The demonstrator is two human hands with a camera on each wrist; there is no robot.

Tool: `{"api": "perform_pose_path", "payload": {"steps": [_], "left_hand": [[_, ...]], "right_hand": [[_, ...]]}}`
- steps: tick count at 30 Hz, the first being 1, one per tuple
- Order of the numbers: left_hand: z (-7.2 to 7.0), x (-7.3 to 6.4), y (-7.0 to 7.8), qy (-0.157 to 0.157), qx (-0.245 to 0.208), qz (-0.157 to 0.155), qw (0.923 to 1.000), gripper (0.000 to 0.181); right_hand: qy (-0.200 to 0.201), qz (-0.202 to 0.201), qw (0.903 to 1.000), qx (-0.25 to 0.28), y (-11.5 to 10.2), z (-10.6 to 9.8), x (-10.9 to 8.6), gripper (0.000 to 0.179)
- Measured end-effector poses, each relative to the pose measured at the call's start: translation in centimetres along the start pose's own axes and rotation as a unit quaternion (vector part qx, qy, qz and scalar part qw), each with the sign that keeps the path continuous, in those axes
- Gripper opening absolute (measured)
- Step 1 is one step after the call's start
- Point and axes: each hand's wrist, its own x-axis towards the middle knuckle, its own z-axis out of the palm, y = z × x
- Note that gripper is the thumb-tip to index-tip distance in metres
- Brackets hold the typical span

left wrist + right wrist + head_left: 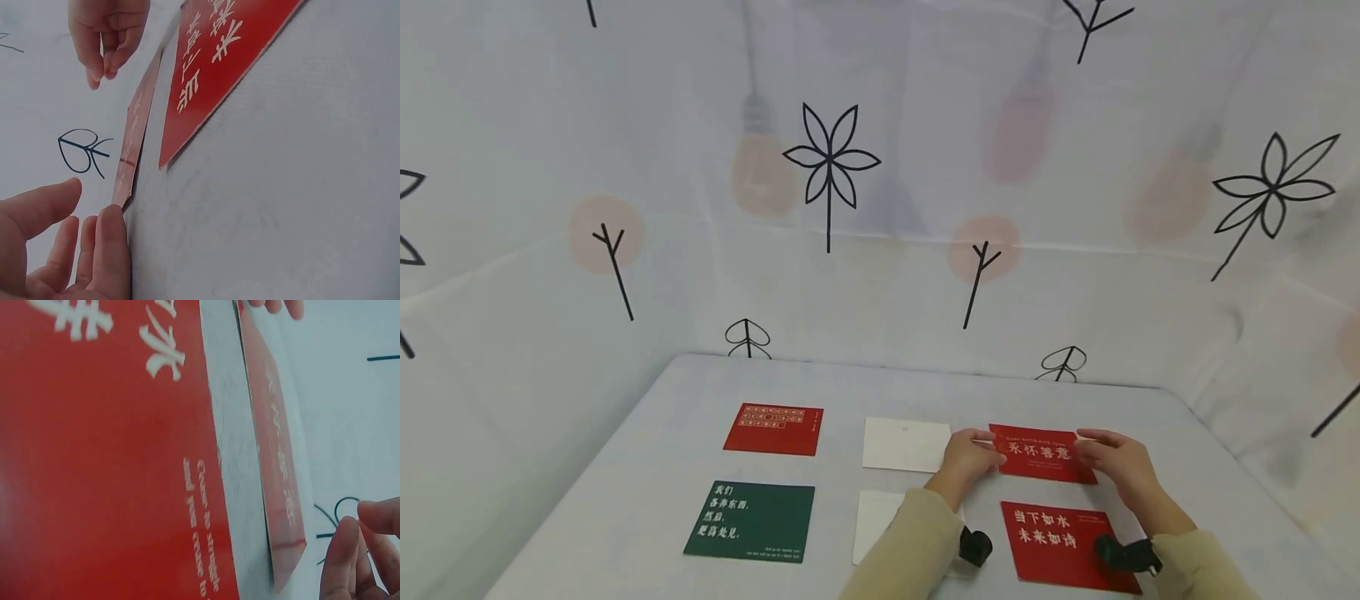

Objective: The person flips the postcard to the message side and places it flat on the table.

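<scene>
A red card with white lettering [1037, 454] lies flat at the back right of the table, between the two hands. My left hand [964, 468] is at its left edge, fingers fairly straight; in the left wrist view a fingertip [112, 215] meets the card's end and the thumb stands apart. Over the right edge hovers my right hand [1122, 471], its fingers loosely bent with nothing between them. Nearer me, below the right wrist, lies a second red card [1048, 546], partly covered by a dark wrist device [1126, 554].
Left of these lie two white cards, the back one [898, 443] and the front one [872, 517], which my left sleeve partly hides. Farther left are a red card with small boxes [782, 437] and a green card [756, 525]. A patterned white curtain [887, 283] rises behind the table.
</scene>
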Motion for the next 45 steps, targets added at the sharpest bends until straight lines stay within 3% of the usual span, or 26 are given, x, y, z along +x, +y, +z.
{"api": "perform_pose_path", "payload": {"steps": [17, 25, 34, 45], "left_hand": [[-0.2, 0.8, -0.2, -0.002, 0.032, 0.016, 0.9994, 0.028], [0.1, 0.9, -0.2, -0.003, 0.014, 0.003, 0.9999, 0.028], [1.1, 0.6, -0.1, 0.027, -0.045, 0.003, 0.9986, 0.023], [0.9, 0.1, 0.0, 0.041, -0.046, 0.006, 0.9981, 0.015]], "right_hand": [[0.002, 0.032, 0.9991, -0.029, 1.9, -1.7, 2.0, 0.053], [-0.027, 0.059, 0.9977, -0.020, 2.0, -1.8, 2.1, 0.061], [-0.048, 0.066, 0.9963, -0.027, 2.0, -2.0, 1.9, 0.064], [-0.040, 0.075, 0.9964, 0.002, 1.7, -1.5, 1.7, 0.065]]}}
